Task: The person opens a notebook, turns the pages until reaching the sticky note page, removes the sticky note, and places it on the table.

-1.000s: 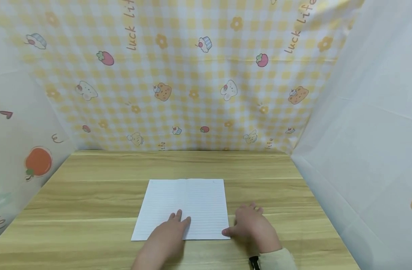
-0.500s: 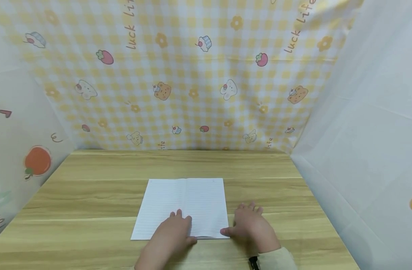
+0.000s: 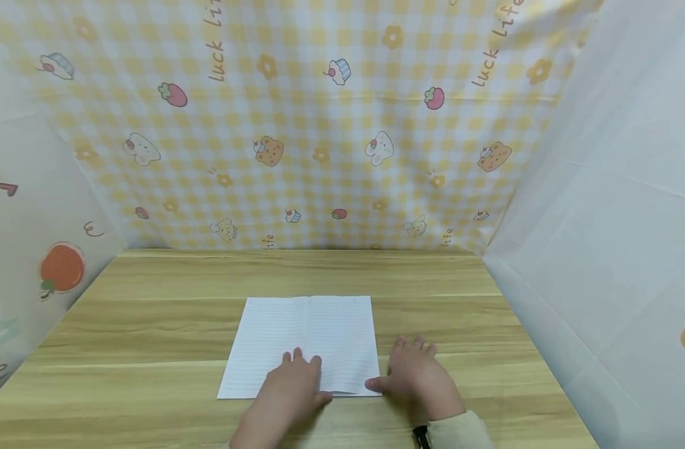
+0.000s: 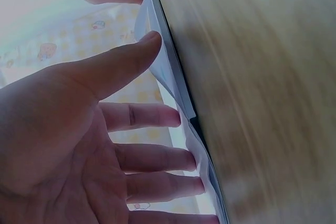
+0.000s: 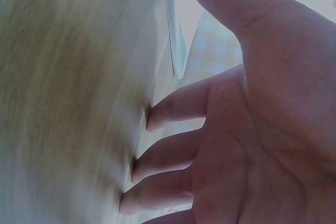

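A notebook (image 3: 275, 330) with white lined pages lies spread flat on the wooden table. My left hand (image 3: 294, 383) rests over its lower middle near the fold, fingertips on the page and thumb at the front edge. In the left wrist view the fingers of my left hand (image 4: 100, 140) are extended, and the page bulges up slightly beside the thumb. My right hand (image 3: 417, 377) is just right of the notebook, its thumb on the lower right corner. In the right wrist view the other fingertips of my right hand (image 5: 252, 108) touch the tabletop.
The wooden table (image 3: 168, 324) reaches back to a yellow checked curtain (image 3: 320, 187) with cartoon prints. Pale sheets (image 3: 600, 249) stand along both sides. A black strap (image 3: 422, 436) shows by the right sleeve (image 3: 460, 431).
My left hand has shifted slightly right, its thumb coming out along the front edge. The right page has lifted a little at its lower edge. My right hand has hardly moved.
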### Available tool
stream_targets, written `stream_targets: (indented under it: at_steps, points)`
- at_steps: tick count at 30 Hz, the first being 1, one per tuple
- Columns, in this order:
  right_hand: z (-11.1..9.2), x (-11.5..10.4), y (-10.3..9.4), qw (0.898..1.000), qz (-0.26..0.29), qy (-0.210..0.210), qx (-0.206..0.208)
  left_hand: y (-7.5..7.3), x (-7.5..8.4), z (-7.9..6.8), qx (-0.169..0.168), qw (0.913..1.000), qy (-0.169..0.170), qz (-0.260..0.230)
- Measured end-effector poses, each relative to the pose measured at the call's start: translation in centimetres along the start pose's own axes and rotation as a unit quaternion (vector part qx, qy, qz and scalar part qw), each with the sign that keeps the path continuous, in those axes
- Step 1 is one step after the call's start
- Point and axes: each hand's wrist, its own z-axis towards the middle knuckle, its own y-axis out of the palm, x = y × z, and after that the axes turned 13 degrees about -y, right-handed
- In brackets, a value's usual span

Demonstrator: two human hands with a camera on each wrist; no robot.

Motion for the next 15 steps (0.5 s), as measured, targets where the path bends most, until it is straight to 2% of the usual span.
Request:
stream_targets:
  at_steps: [5, 9, 15]
  points:
    - [0.5, 0.7, 0.8, 1.000, 0.000, -0.009, 0.002, -0.1, 0.0, 0.0, -0.004, 1.0000, -0.002, 0.002]
    - [-0.1, -0.1, -0.2, 1.000, 0.006, -0.005, -0.005, -0.3, -0.1, 0.0, -0.013, 0.9999, 0.002, 0.003]
    - [-0.5, -0.4, -1.1, 1.000, 0.010, 0.004, -0.010, -0.5, -0.9, 0.0, -0.009, 0.9995, 0.028, -0.013]
